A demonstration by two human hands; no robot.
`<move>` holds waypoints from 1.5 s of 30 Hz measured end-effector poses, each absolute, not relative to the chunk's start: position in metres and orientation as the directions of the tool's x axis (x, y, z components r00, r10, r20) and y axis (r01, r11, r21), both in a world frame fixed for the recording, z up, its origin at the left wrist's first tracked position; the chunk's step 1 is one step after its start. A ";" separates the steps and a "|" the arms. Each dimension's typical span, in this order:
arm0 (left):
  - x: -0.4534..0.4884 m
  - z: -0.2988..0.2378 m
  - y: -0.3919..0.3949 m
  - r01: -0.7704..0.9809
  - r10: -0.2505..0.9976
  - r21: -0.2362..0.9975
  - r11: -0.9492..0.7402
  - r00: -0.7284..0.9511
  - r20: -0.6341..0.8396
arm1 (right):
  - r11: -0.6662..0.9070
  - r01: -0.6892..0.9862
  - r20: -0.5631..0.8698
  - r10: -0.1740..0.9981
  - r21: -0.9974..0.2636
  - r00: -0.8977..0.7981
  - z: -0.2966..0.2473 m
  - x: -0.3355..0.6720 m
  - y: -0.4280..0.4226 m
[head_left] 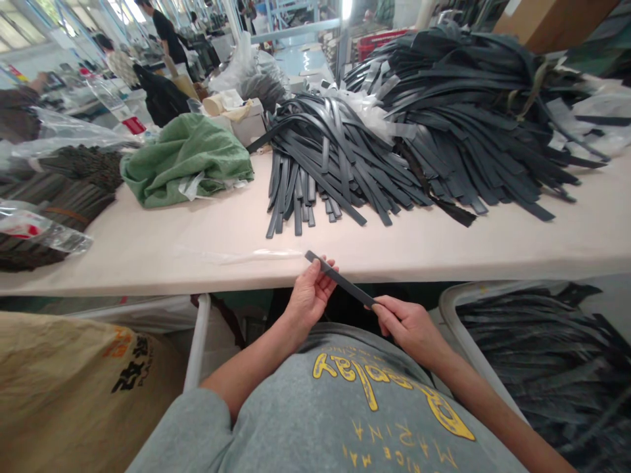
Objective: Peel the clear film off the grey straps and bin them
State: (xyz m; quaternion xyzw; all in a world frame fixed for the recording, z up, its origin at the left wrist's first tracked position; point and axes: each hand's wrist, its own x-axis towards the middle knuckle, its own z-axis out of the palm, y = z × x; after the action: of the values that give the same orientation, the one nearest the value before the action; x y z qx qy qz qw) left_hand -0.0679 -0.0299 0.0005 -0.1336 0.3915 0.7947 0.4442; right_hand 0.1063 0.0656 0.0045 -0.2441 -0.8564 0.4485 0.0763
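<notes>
On table (197, 243), far left: green cloth (187, 161). Below table's near edge: left hand (310, 294) grasps upper end of 1 dark strip (340, 279); right hand (407, 326) pinches lower end. On table, right: heaped strip pile (453, 112).

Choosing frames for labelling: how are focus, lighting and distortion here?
Head view: wide-angle bending bows the table edge; light is soft and even, shadows faint; the strip between left hand and right hand is sharp; the binned strips lower right are smeared.
</notes>
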 end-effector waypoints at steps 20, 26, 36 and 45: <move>-0.022 -0.028 -0.042 -0.840 0.747 0.541 -0.042 -0.386 -0.541 | 0.373 0.283 -0.110 0.422 -0.884 -0.900 0.004 0.103 0.096; -0.030 -0.029 -0.044 -0.820 0.693 0.566 -0.084 -0.456 -0.559 | 0.288 0.409 -0.229 0.500 -0.866 -0.835 -0.010 0.156 0.140; -0.027 -0.034 -0.041 -0.802 0.660 0.587 -0.105 -0.498 -0.563 | 0.333 0.370 -0.181 0.481 -0.867 -0.858 -0.009 0.121 0.121; -0.025 -0.040 -0.042 -0.773 0.685 0.633 -0.052 -0.489 -0.541 | 0.344 0.520 -0.312 0.506 -0.782 -0.804 -0.025 0.167 0.095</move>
State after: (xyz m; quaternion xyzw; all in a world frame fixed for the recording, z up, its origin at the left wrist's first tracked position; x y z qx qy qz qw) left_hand -0.0250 -0.0423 -0.0397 -0.0469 0.4695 0.7239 0.5033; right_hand 0.1675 0.0948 -0.0245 -0.3129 -0.8198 0.4796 -0.0070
